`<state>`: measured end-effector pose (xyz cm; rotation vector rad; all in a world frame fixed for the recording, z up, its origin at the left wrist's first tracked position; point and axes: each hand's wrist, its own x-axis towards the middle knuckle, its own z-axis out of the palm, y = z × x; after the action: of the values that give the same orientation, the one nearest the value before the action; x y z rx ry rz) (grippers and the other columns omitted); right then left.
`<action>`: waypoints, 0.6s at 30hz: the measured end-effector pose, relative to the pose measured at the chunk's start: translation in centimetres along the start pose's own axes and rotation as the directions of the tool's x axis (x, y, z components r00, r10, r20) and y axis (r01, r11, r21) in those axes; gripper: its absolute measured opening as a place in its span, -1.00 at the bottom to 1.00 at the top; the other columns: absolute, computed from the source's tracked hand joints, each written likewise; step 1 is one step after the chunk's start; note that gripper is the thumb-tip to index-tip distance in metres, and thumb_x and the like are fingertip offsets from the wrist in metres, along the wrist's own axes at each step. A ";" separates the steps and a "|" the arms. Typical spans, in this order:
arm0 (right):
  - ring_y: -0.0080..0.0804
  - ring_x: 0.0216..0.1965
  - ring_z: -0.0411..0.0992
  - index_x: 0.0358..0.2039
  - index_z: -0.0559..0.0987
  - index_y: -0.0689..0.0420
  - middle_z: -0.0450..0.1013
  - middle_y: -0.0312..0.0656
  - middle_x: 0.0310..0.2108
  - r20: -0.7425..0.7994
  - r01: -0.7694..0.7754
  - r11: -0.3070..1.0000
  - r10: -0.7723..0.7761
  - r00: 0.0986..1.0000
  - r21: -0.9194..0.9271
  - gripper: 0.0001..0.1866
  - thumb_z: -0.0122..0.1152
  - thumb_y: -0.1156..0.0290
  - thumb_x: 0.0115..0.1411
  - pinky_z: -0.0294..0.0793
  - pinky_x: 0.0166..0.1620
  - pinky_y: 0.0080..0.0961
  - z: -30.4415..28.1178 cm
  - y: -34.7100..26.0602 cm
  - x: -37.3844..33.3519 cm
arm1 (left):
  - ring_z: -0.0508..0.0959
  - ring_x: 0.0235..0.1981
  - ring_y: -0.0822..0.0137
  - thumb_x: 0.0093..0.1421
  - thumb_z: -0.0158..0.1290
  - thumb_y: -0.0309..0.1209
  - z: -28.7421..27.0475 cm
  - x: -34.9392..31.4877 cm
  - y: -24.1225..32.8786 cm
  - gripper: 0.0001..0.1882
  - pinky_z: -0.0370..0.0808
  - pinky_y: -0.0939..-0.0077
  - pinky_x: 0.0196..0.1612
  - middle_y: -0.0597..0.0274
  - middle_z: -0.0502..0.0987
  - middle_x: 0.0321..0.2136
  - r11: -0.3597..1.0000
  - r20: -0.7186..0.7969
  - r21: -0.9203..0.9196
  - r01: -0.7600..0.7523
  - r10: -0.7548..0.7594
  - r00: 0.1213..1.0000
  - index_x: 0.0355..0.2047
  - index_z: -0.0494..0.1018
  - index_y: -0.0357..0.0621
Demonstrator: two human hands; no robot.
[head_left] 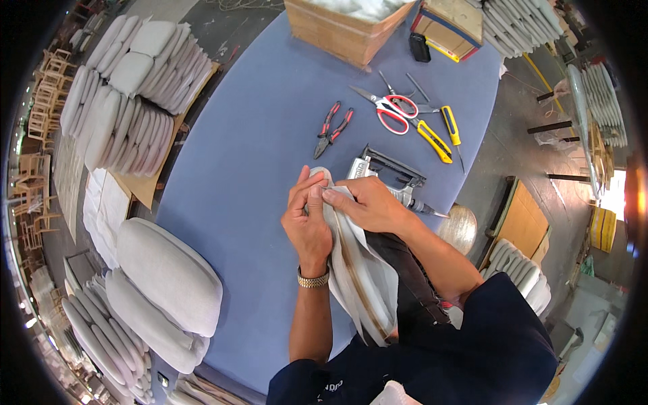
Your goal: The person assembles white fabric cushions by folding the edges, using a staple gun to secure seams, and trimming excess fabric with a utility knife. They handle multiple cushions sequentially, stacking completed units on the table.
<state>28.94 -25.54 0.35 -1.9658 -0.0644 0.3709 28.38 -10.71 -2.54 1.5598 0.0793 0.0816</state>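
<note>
My left hand, with a gold watch on its wrist, pinches the far end of a light grey fabric-covered chair pad. My right hand grips the fabric edge at the same end, both thumbs close together. A brown strip runs lengthwise along the pad, between folds of pale cloth. The pad slants back toward my lap, its near end against my dark shirt. Just beyond my right hand lies a pneumatic staple gun on the blue-covered table. Pliers with red and black handles rest farther off.
Red-and-white scissors, a yellow utility knife and a yellow-handled screwdriver lie at the table's right. A cardboard box with white stuffing stands at the far edge. Finished-looking grey pads overlap the left edge; stacked pads stand beyond.
</note>
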 end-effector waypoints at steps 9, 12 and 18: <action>-0.05 -0.57 0.49 -0.56 0.44 0.15 0.44 -0.09 -0.62 -0.114 0.215 0.902 -0.274 0.955 -0.373 -0.63 0.22 0.22 0.33 0.43 -0.49 -0.15 1.9 -0.8 -1.8 | 0.51 0.21 0.08 0.42 0.04 -0.45 0.4 -1.1 -1.2 -0.76 0.16 -0.04 0.43 0.11 0.66 -0.15 0.989 -0.090 -0.140 0.047 -0.060 0.994 -0.28 0.64 -0.34; -0.09 -0.56 0.50 -0.52 0.46 0.16 0.45 -0.10 -0.62 -0.106 0.182 0.884 -0.250 0.963 -0.431 -0.68 0.23 0.26 0.30 0.46 -0.51 -0.21 2.3 -1.1 -3.0 | 0.52 0.18 0.10 0.41 0.04 -0.45 0.1 -1.6 -1.2 -0.76 0.11 -0.05 0.46 0.11 0.66 -0.17 0.992 -0.078 -0.124 0.031 -0.041 0.996 -0.31 0.64 -0.36; -0.18 -0.57 0.52 -0.47 0.49 0.17 0.46 -0.13 -0.60 -0.147 0.173 0.866 -0.270 0.952 -0.469 -0.77 0.28 0.35 0.24 0.48 -0.52 -0.30 3.4 -2.0 -4.8 | 0.53 0.15 0.13 0.41 0.05 -0.45 -1.0 -2.8 -1.7 -0.76 0.05 -0.06 0.49 0.09 0.64 -0.17 0.985 -0.067 -0.171 -0.008 -0.004 0.998 -0.32 0.64 -0.36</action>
<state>23.71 -22.77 2.00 -2.4171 -0.2620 -0.0134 25.48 -10.03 -4.20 1.3853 0.1203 0.1389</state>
